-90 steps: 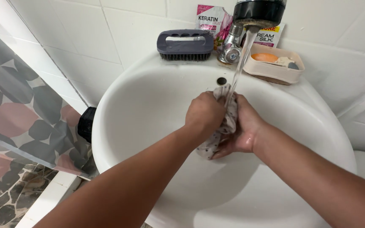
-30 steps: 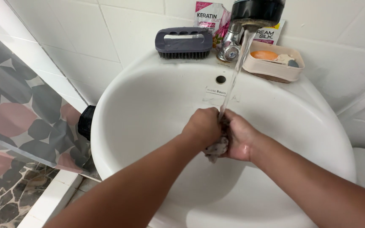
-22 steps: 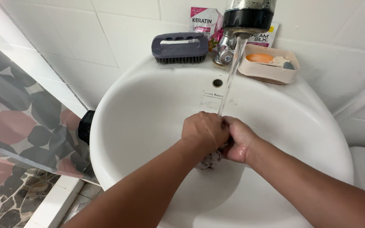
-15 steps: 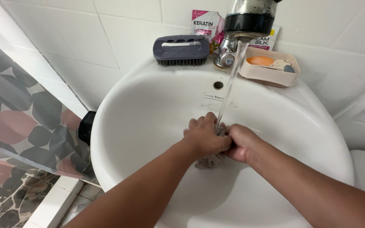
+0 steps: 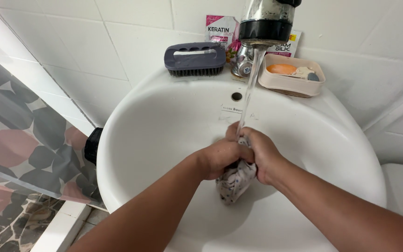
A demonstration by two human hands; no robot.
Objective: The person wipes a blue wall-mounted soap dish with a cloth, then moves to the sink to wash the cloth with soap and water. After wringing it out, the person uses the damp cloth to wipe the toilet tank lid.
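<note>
A small wet spotted cloth (image 5: pixel 235 179) hung bunched over the middle of the white sink basin (image 5: pixel 164 121), gripped from both sides by the left hand (image 5: pixel 221 156) and the right hand (image 5: pixel 260 153), both fists closed tight around it. A stream of water (image 5: pixel 249 93) from the faucet (image 5: pixel 264 23) fell onto the hands. On the basin's back rim sat a grey scrub brush (image 5: pixel 195 58) and a beige soap dish (image 5: pixel 289 77).

Beyond the clasped hands, two flat sachets lean on the tiled wall: a pink-and-white sachet (image 5: pixel 221 30) and a white-and-yellow sachet (image 5: pixel 286 44). A small pale sticker (image 5: pixel 232 110) sits just above the grip.
</note>
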